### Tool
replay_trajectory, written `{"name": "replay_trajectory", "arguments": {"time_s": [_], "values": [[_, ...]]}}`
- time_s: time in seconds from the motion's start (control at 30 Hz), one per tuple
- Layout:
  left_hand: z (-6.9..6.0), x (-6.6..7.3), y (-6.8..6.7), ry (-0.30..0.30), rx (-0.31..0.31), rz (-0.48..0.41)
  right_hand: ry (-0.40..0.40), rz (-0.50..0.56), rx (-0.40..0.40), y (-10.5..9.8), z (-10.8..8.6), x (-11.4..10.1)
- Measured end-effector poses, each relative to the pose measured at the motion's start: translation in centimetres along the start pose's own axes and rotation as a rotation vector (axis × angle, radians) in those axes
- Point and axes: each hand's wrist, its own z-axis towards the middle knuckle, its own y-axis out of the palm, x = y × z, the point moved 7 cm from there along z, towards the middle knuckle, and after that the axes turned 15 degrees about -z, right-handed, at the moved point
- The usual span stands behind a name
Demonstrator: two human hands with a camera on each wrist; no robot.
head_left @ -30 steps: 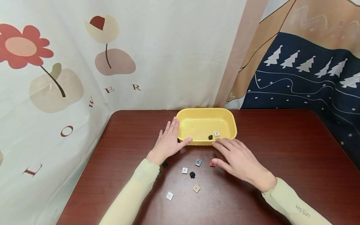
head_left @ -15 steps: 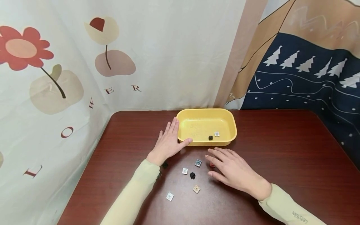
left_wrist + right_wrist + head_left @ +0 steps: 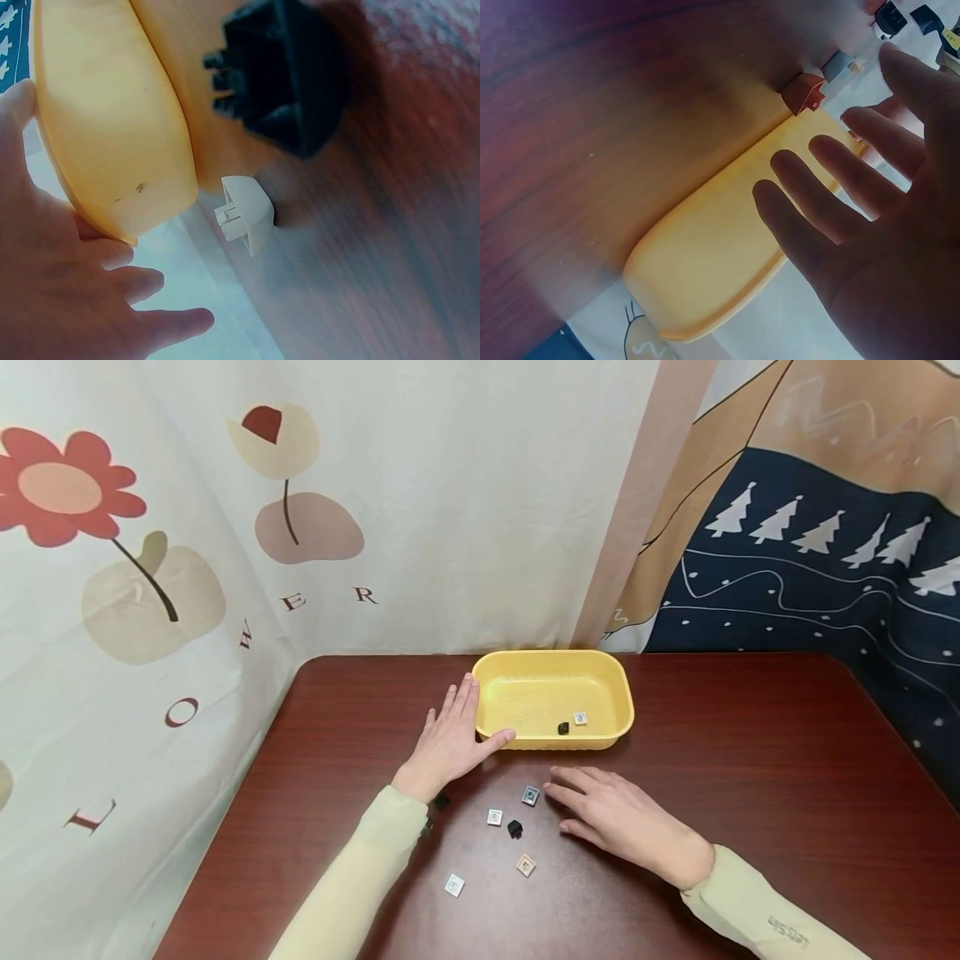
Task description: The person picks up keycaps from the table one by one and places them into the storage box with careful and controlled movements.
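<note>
My left hand (image 3: 444, 745) rests against the left end of a yellow plastic basin (image 3: 553, 742), fingers straight and thumb at the near rim. Palm down over the table, my right hand (image 3: 626, 818) has loosely extended fingers and grips nothing. A red keycap (image 3: 802, 93) shows in the right wrist view beside the basin; in the head view that hand hides it. Just left of its fingertips lies a grey-blue keycap (image 3: 530, 795). Further left are a white keycap (image 3: 494, 817) and a black keycap (image 3: 515, 829). Inside the basin sit another black keycap (image 3: 563, 727) and a white one.
Nearer the front of the dark red table (image 3: 750, 760) lie a beige keycap (image 3: 526, 865) and a pale keycap (image 3: 453, 885). A dark keycap (image 3: 289, 75) is close to the left wrist. A printed curtain (image 3: 450, 527) hangs behind the table.
My right hand has drawn back from the basin's near rim toward me and slightly left, now covering the red keycap in the head view. My left hand has stayed against the basin.
</note>
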Motion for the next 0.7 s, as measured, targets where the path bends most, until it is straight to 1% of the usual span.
{"name": "replay_trajectory", "arguments": {"time_s": [0.23,0.43,0.6,0.7], "values": [[0.04,-0.05,0.00,0.004,0.008,-0.007,-0.024,-0.016,-0.019,0.43,0.16,-0.29],[0.01,-0.09,0.04,0.004,0.006,-0.017,-0.011,-0.038,0.002,0.41,0.43,-0.46],[0.01,-0.07,0.03,0.004,0.006,-0.022,0.000,-0.031,-0.008,0.42,0.41,-0.53],[0.04,-0.09,0.05,0.005,0.007,-0.020,-0.001,-0.035,-0.001,0.39,0.39,-0.52]]}}
